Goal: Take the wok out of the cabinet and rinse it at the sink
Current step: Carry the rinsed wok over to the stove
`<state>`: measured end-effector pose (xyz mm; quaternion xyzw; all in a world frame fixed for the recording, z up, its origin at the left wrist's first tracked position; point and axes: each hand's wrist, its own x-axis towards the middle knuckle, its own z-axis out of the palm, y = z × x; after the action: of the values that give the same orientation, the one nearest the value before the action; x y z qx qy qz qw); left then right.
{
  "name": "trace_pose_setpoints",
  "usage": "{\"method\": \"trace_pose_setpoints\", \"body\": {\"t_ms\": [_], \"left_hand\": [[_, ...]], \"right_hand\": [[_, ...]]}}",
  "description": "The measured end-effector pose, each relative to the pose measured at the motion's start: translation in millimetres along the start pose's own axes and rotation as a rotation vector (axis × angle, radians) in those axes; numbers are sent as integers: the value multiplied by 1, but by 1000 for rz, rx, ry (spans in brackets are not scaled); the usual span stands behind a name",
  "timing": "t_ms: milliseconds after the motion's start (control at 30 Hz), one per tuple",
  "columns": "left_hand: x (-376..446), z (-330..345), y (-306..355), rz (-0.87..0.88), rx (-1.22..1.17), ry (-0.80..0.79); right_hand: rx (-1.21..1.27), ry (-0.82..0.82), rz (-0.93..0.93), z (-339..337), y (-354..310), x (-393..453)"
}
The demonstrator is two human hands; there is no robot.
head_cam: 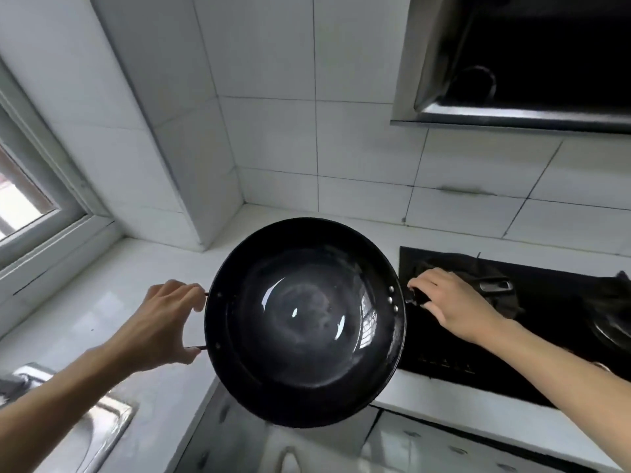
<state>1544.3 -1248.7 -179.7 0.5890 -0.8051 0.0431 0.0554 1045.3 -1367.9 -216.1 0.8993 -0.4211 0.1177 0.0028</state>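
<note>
Centrally, the black wok (305, 322) is held level above the white countertop (112, 302), its opening facing up and its glossy inside catching bright reflections. It hangs between the sink at lower left and the hob at right, over the counter's front edge. My left hand (164, 327) grips the wok's small loop handle (201, 320), fingers curled over its upper bar and thumb at the lower bar. My right hand (450, 307) is curled round the stub of the long handle (411, 297) beside three rivets (392, 298); how tightly the fingers close there is hard to tell, since the hand hides most of the handle. The steel sink (102, 428) shows only its corner. The black gas hob (512, 343) lies under my right forearm. A range hood (512, 63) hangs above, against white wall tiles (273, 131). A window frame (41, 199) borders the left.
</note>
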Motion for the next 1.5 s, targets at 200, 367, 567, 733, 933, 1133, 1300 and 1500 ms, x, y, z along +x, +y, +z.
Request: {"method": "trace_pose_setpoints", "body": {"t_ms": [200,367,567,733,933,1133,1300,1500], "left_hand": [[97,42,-37,155,-49,-37],[168,73,-69,259,-79,-71],[222,109,-86,367,-121,-123],[253,134,-82,426,-119,-166],[274,148,-79,426,-115,-227],[300,160,-86,376,-101,-260],[311,167,-88,342,-133,-338],[322,170,-87,247,-208,-451]], "right_hand": [[-54,-51,162,16,27,13],[-81,-118,288,31,34,32],[-86,-201,396,52,37,37],[-71,-254,460,69,49,34],[-23,-283,500,85,60,35],[12,-293,530,98,72,50],[35,-285,571,104,77,55],[68,-266,621,111,80,57]]}}
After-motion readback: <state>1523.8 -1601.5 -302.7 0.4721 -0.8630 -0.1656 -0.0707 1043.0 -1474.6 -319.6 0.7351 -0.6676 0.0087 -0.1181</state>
